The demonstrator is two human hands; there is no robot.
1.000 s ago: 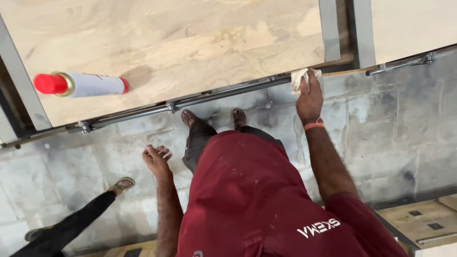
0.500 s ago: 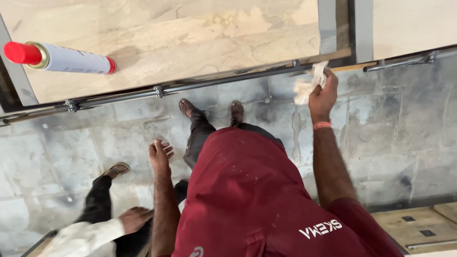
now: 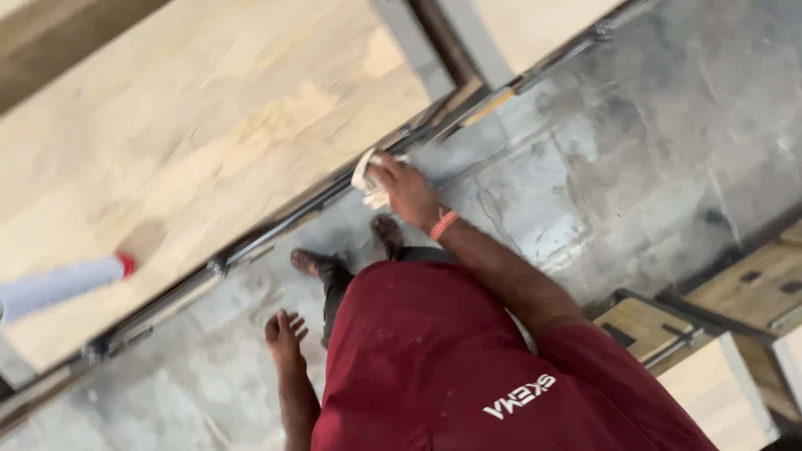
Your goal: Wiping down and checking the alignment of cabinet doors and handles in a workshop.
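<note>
We are gripping a white rag [image 3: 368, 177], half hidden under our right hand [image 3: 408, 189], against the tabletop's metal edge [image 3: 276, 227] at twelve o'clock; our left hand [image 3: 284, 336] is hanging open, empty, at seven o'clock.

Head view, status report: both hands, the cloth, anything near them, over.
Right hand gripping white cloth, pressed on the wooden panel's metal edge rail. Left hand open, empty, hanging over concrete floor. Spray can lying on wooden panel, apart from both hands.

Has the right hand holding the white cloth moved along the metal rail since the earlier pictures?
Yes. The right hand with the white cloth has slid along the metal rail, away from the grey upright post.
</note>
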